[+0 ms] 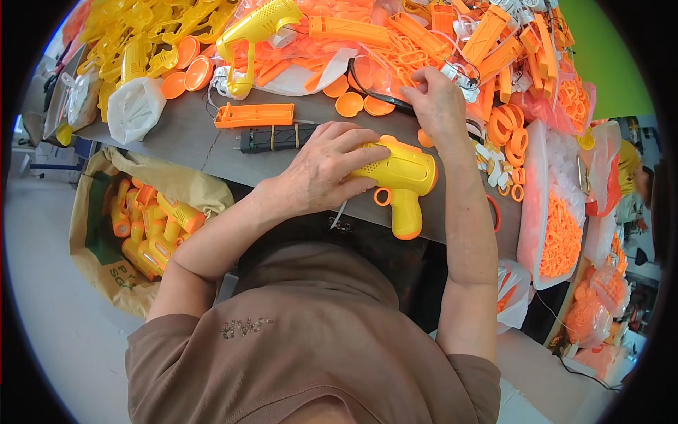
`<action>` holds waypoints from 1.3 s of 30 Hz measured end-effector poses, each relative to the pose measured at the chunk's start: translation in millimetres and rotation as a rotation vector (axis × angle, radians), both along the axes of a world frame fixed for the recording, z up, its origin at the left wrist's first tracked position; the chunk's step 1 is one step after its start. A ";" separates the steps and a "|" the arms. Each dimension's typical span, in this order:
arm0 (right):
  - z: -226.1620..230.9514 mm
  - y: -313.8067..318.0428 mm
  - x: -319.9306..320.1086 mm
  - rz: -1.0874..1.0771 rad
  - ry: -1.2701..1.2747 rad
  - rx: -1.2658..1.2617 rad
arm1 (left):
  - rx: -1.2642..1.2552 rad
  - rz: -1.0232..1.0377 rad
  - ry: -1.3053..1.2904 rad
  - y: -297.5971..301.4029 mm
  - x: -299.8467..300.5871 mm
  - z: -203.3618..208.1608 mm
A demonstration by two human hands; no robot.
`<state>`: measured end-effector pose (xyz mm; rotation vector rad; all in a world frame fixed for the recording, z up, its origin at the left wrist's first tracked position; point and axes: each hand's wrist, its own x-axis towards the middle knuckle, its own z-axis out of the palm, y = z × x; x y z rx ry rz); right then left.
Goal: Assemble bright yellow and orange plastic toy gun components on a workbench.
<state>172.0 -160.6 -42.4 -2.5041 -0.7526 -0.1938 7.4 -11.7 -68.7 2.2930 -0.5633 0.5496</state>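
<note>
My left hand (321, 168) is closed around the front of a yellow toy gun (402, 173) with orange trim. Its grip points toward me over the table edge, and an orange trigger ring (382, 196) shows below the body. Beyond it my right hand (438, 102) is raised by the heaped parts, fingers bent together; what they pinch, if anything, is hidden. A black cable or band (381, 96) runs close to those fingertips. Left of the gun lie an orange battery case (254, 115) and a dark rod-like tool with bands round it (275, 138).
Yellow shell halves (152, 35) and orange parts (417, 42) heap along the far side. A paper bag (92, 212) at left holds finished-looking toy guns (152, 226). At right, a plastic tub (533, 212) contains small orange pieces. Orange rings (510, 131) lie beside my right forearm.
</note>
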 end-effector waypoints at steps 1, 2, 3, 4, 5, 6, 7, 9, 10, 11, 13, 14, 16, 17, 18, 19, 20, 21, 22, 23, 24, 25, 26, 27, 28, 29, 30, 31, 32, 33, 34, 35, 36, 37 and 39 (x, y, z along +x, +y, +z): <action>1.1 -1.4 0.7 -0.017 0.058 0.004 | 0.000 0.001 0.001 0.4 -0.2 0.0; 2.2 -3.6 1.5 -0.016 0.059 0.003 | 0.001 0.000 0.009 0.9 -0.5 0.3; 3.6 -6.8 2.6 -0.003 0.053 0.040 | 0.001 -0.001 0.017 1.3 -0.5 0.5; 4.7 -10.1 4.0 0.009 0.046 0.077 | 0.001 -0.001 0.018 1.8 -0.3 0.6; 5.1 -13.2 6.9 0.008 0.048 0.076 | 0.005 0.007 0.014 2.3 0.3 0.7; 6.1 -16.2 9.5 0.047 -0.008 0.119 | 0.008 0.013 0.011 2.5 0.6 0.8; 7.4 -19.1 10.4 0.084 -0.064 0.161 | 0.006 0.008 0.012 3.1 2.2 1.0; 16.1 -28.3 5.5 0.093 -0.109 0.125 | -0.014 0.008 -0.004 4.5 6.2 1.4; 23.3 -31.5 -0.2 0.153 -0.082 0.173 | -0.029 0.011 0.025 7.3 5.2 2.9; 30.5 -35.1 -7.9 0.210 -0.055 0.222 | -0.028 0.016 0.029 8.5 5.9 0.9; 47.0 -42.7 -38.6 0.321 0.017 0.185 | -0.104 -0.008 0.025 12.0 5.6 -2.9; 50.9 -47.1 -53.8 0.422 0.084 0.148 | -0.105 -0.008 0.028 12.8 5.1 -3.3; 46.1 -54.4 -77.6 0.435 0.096 0.057 | -0.111 -0.012 0.034 13.0 5.0 -2.7; 42.7 -55.8 -84.0 0.446 0.105 -0.036 | -0.112 -0.017 0.036 12.5 5.4 -2.7; 39.1 -56.5 -87.0 0.437 0.107 -0.036 | -0.116 -0.022 0.025 11.6 5.9 -3.0; 35.5 -56.9 -89.5 0.448 0.053 -0.027 | -0.119 -0.025 0.015 11.0 6.2 -3.2; 33.6 -56.8 -91.5 0.459 -0.002 -0.018 | -0.120 -0.031 0.017 10.5 6.7 -3.3; 33.2 -55.4 -92.6 0.454 -0.001 -0.018 | -0.118 -0.045 0.013 10.6 7.5 -3.0; 32.8 -53.8 -93.1 0.464 -0.037 -0.033 | -0.116 -0.059 0.008 10.8 8.0 -2.6; 32.6 -52.7 -93.5 0.473 -0.073 -0.048 | -0.116 -0.064 0.008 10.9 8.0 -2.1; 31.9 -52.3 -93.2 0.471 -0.073 -0.048 | -0.103 -0.067 0.019 10.9 7.8 -1.5; 31.0 -52.5 -93.0 0.485 -0.081 -0.050 | -0.089 -0.071 0.029 11.1 7.5 -0.7; 30.5 -52.6 -93.1 0.499 -0.089 -0.052 | -0.090 -0.075 0.029 11.7 7.0 0.2; 31.1 -52.8 -93.8 0.494 -0.089 -0.056 | -0.021 -0.090 -0.006 12.1 6.7 1.0; 31.9 -52.9 -95.0 0.496 -0.075 -0.060 | 0.047 -0.105 -0.042 12.4 6.3 2.2; 32.5 -52.9 -95.9 0.497 -0.061 -0.064 | 0.044 -0.110 -0.043 12.4 5.2 5.2; 32.3 -53.2 -96.8 0.489 -0.061 -0.068 | 0.106 -0.122 -0.028 12.2 3.9 9.3; 31.5 -53.6 -97.7 0.482 -0.070 -0.099 | 0.168 -0.134 -0.013 12.0 3.8 11.7; 30.8 -54.3 -98.4 0.475 -0.079 -0.129 | 0.166 -0.141 -0.015 11.7 5.1 12.2; 30.3 -54.0 -99.9 0.472 -0.079 -0.129 | 0.192 -0.151 -0.010 12.6 5.7 13.0; 29.7 -53.9 -101.9 0.451 -0.119 -0.136 | 0.218 -0.161 -0.004 13.3 6.0 13.2; 28.9 -54.4 -102.8 0.432 -0.158 -0.143 | 0.219 -0.163 -0.004 13.7 6.0 13.1; 27.8 -56.4 -100.7 0.433 -0.158 -0.141 | 0.210 -0.162 -0.007 14.5 5.2 12.8; 26.3 -61.1 -95.4 0.378 -0.178 -0.027 | 0.201 -0.159 -0.009 15.3 4.3 12.4; 16.1 -81.3 -78.6 0.146 -0.120 0.128 | 0.136 -0.143 0.009 16.3 2.9 12.5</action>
